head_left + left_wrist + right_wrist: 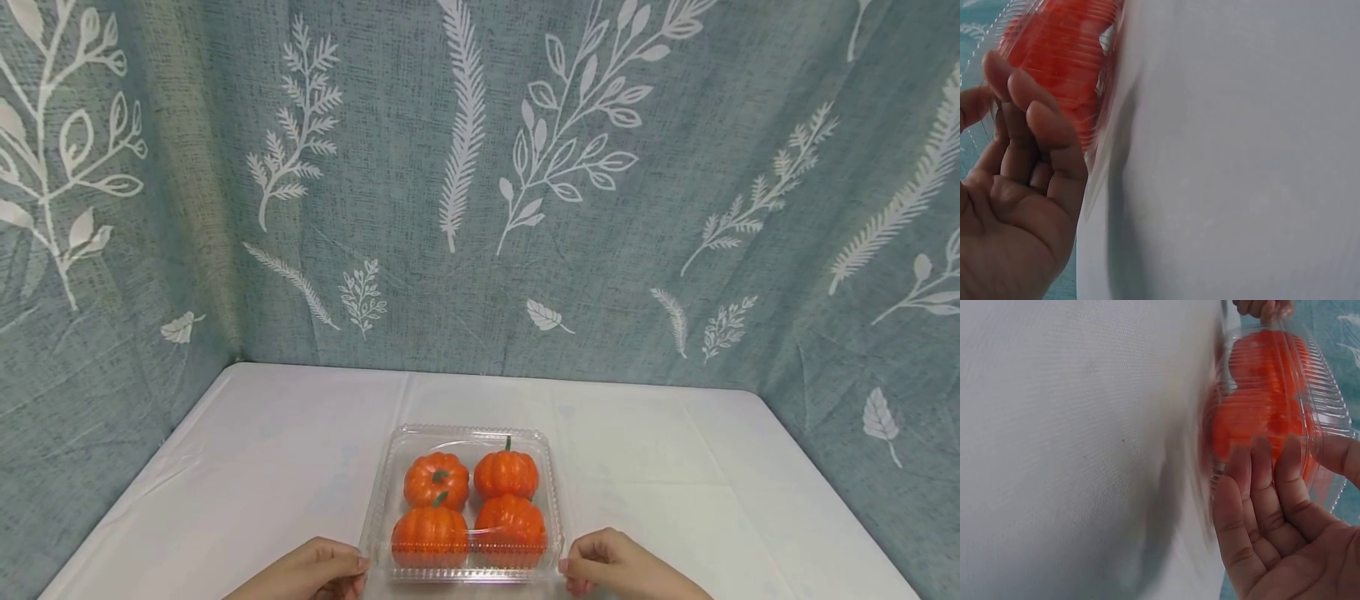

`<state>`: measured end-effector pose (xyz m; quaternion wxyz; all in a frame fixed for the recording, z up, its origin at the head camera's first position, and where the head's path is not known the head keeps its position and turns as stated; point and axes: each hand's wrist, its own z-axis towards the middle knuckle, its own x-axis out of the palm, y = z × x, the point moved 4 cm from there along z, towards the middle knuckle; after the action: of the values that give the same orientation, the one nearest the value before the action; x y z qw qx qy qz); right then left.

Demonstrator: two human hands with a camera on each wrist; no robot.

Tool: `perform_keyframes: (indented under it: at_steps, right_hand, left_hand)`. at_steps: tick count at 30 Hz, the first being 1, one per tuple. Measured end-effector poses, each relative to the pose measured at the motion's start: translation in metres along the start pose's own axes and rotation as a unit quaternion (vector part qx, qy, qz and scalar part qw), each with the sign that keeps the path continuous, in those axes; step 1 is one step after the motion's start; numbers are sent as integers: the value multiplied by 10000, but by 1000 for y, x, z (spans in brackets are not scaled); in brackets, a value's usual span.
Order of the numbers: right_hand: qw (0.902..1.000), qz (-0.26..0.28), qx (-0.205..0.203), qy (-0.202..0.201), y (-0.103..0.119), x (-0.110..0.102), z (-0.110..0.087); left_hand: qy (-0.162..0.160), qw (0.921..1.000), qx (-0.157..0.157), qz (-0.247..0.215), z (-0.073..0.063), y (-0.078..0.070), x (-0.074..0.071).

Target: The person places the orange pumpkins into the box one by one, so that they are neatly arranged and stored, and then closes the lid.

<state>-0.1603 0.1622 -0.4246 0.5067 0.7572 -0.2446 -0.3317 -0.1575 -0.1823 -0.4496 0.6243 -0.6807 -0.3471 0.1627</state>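
Observation:
A transparent plastic clamshell container (467, 575) stands on the white table, with its lid lying over the pumpkins. Several small orange pumpkins (430, 537) with green stems sit inside in two rows. At the container's front left corner, my left hand (318, 567) pinches the rim between thumb and fingertips. My right hand (611, 562) pinches the rim at the front right corner in the same way. The left wrist view shows the left fingers (1047, 125) curled at the container's ribbed side. In the right wrist view, the right fingers (1266, 487) lie against the opposite side.
The white-covered table (675, 467) extends around the container on all sides. A grey-green curtain (405, 183) with white leaf prints hangs behind the table and along its left and right edges.

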Motion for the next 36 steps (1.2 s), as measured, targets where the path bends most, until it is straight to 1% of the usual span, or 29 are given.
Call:
perform_keyframes:
  at_steps: [4,11,18,22,27,31,36]
  right_hand:
    - [10000,-1,-3,50,0,0,0]
    - [9999,-5,-118,110,1,1,-1]
    - [9998,45,-184,116,1,2,-1]
    - [9997,38,-194,128,0,2,-1]
    - [9994,207,-231,171,-2,3,0]
    - [9987,425,-191,215,-5,3,0]
    - [9985,441,-230,214,-5,4,0]
  left_hand:
    - [-28,10000,2,-47,0,-2,1]
    - [-341,9993,-72,132,-2,-3,1]
    - [-239,9997,8,21,-2,-3,2]
    - [-212,9998,1,-15,-1,-3,2]
    - [-327,9994,24,53,-2,-2,1]
    - [-442,9989,-75,119,-3,-1,0]
    - [-517,9984,-139,166,-3,-1,1]
